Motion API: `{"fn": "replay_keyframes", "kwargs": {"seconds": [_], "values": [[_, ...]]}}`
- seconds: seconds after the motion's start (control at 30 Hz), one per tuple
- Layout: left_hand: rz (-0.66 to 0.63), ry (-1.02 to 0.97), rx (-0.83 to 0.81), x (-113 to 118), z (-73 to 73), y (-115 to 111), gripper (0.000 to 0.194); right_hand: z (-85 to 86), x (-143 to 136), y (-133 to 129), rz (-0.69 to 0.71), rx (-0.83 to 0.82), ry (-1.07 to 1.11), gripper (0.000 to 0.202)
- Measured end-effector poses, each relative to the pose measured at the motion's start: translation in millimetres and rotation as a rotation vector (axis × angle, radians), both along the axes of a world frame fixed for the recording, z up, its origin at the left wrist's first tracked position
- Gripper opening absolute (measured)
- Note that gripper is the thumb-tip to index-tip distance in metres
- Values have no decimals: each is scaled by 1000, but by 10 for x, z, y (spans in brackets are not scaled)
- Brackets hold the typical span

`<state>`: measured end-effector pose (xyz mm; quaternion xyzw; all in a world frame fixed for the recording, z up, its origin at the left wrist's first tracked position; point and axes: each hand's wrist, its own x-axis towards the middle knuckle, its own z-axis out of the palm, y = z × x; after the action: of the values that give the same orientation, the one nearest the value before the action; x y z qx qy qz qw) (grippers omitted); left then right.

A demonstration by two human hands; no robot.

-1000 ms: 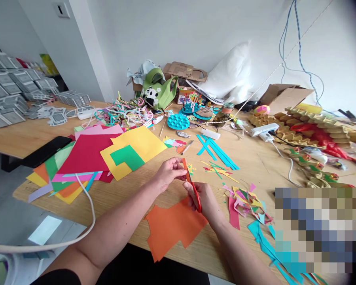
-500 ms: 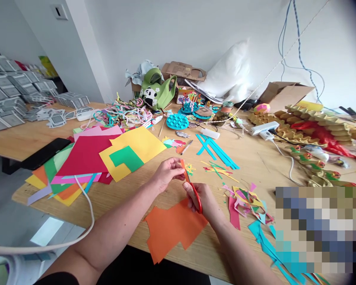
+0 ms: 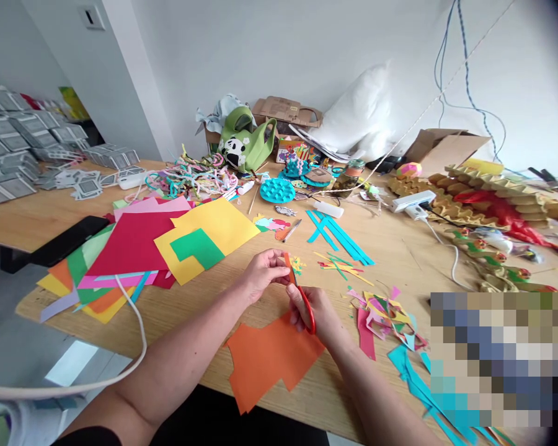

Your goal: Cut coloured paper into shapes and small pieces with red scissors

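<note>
My left hand (image 3: 266, 272) pinches a narrow orange paper strip (image 3: 287, 259) between thumb and fingertips. My right hand (image 3: 314, 313) is closed round the red-handled scissors (image 3: 310, 308), whose blades point up and away, close against the strip. Below my hands a large orange sheet (image 3: 272, 359) with notched edges lies near the table's front edge. Just beyond the strip sits a small heap of yellow and green paper bits (image 3: 298, 265). Thin coloured strips (image 3: 341, 266) lie to its right, and a pen (image 3: 292, 230) rests farther back.
Coloured sheets (image 3: 130, 241) are piled at left beside a black phone-like slab (image 3: 69, 238), with a white cable (image 3: 142, 328) hanging in front. Paper scraps (image 3: 385, 316) and blue strips (image 3: 341, 238) lie at right. A power strip (image 3: 413, 201) and egg cartons (image 3: 483, 192) stand behind.
Both hands stay almost in place, with the scissors at the orange strip. The view has shifted very slightly; nothing was let go or picked up.
</note>
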<state>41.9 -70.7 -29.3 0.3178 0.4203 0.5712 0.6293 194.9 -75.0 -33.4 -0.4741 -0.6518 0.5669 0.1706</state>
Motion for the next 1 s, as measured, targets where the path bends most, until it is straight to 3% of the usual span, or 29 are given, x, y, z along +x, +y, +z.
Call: {"fn": "replay_keyframes", "kwargs": {"seconds": [1.0], "values": [[-7, 25, 36, -5, 0, -2, 44, -27, 9, 2, -20, 34, 14, 51]]}}
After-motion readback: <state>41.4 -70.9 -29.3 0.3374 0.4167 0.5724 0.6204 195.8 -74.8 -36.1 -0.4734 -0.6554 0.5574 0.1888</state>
